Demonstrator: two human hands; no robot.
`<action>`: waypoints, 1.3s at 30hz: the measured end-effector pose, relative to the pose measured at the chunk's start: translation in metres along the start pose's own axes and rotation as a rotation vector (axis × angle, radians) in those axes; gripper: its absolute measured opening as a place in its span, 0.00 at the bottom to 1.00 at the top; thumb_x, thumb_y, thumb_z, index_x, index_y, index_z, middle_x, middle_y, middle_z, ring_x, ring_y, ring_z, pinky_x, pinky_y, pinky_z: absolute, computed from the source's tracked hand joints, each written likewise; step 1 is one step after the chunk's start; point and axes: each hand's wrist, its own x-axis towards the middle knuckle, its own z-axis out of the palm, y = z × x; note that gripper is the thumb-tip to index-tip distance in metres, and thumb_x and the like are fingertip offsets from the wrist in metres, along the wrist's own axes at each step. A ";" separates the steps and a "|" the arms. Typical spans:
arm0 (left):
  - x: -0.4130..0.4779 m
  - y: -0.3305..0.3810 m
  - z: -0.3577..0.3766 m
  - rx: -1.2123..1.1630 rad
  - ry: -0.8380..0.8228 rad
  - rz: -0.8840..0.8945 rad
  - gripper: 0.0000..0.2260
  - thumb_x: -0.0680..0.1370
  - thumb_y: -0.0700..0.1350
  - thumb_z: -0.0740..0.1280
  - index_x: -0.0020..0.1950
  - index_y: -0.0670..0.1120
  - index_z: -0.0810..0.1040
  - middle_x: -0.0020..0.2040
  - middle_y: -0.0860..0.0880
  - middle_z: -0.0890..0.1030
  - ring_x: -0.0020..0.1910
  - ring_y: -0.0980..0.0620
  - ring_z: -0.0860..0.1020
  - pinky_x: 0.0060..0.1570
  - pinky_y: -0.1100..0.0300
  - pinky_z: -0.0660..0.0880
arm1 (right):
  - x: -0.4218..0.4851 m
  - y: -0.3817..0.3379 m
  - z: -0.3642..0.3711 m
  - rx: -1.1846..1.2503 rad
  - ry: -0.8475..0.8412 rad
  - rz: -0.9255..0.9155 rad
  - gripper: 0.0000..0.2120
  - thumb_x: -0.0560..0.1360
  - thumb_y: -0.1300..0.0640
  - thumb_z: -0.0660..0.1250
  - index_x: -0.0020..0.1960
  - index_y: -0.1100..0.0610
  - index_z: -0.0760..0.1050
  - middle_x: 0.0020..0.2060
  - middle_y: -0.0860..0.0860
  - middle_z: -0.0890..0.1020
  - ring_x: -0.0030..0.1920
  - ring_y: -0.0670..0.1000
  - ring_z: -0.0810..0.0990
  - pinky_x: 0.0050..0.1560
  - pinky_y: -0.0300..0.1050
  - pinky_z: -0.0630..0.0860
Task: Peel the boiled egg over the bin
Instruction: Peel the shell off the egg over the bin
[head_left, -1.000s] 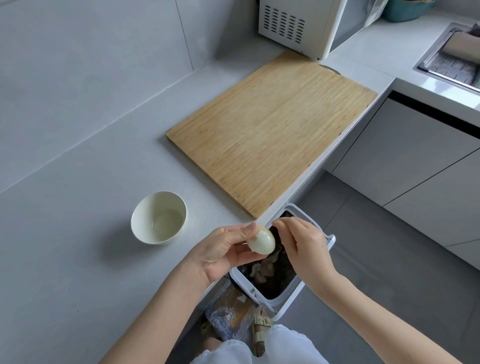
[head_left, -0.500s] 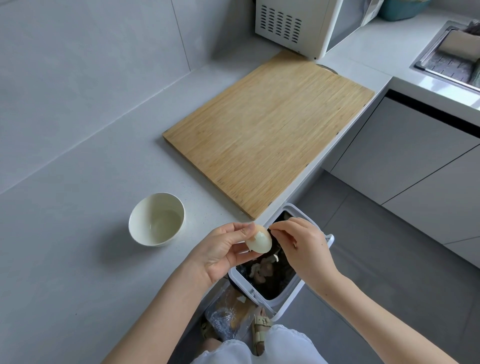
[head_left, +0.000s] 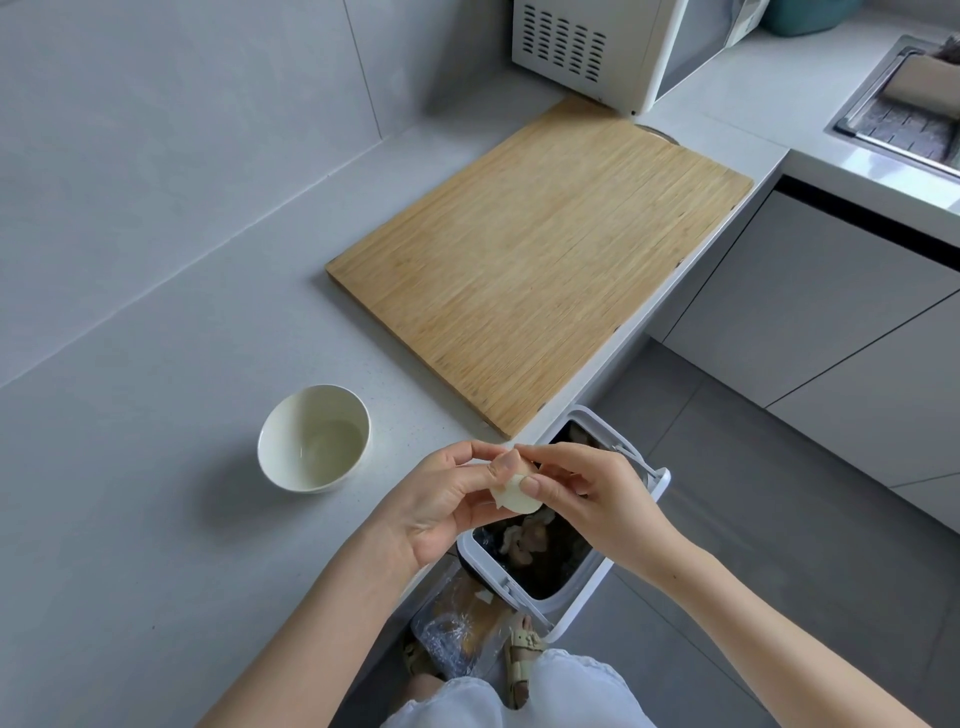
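The pale boiled egg (head_left: 514, 496) is held above the near-left rim of the white bin (head_left: 613, 564), which stands open on the floor with dark waste and shell bits inside. My left hand (head_left: 441, 499) grips the egg from the left, fingers curled round it. My right hand (head_left: 587, 493) comes in from the right, with thumb and forefinger pinched on the egg's top. Most of the egg is hidden by my fingers.
A white bowl (head_left: 314, 439) with a little water sits on the grey counter to the left. A wooden cutting board (head_left: 540, 260) lies behind, a white microwave (head_left: 608, 47) beyond it. A plastic bag (head_left: 457, 618) lies on the floor by my sandalled feet.
My right hand has closed in on the egg, thumb and forefinger now pinching its top. The left hand has kept its hold in the same place over the bin.
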 end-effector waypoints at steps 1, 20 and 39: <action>0.000 0.000 0.000 -0.020 -0.010 -0.006 0.19 0.65 0.45 0.72 0.53 0.39 0.76 0.46 0.42 0.82 0.43 0.47 0.83 0.41 0.57 0.81 | 0.001 0.000 -0.001 -0.034 -0.010 -0.035 0.24 0.73 0.39 0.61 0.60 0.53 0.77 0.44 0.46 0.82 0.44 0.43 0.79 0.42 0.37 0.77; 0.001 0.004 0.002 -0.076 -0.115 -0.032 0.23 0.62 0.49 0.74 0.55 0.42 0.80 0.46 0.45 0.83 0.44 0.50 0.82 0.47 0.56 0.81 | -0.001 0.004 0.010 -0.134 0.380 -0.053 0.16 0.77 0.53 0.54 0.40 0.58 0.77 0.30 0.47 0.77 0.32 0.46 0.74 0.35 0.32 0.69; 0.001 0.002 -0.006 -0.126 -0.155 0.015 0.17 0.69 0.39 0.69 0.57 0.37 0.78 0.50 0.40 0.82 0.48 0.47 0.83 0.49 0.57 0.80 | -0.003 -0.007 0.001 -0.059 0.077 0.062 0.12 0.77 0.47 0.60 0.58 0.47 0.76 0.36 0.49 0.82 0.36 0.46 0.79 0.36 0.40 0.75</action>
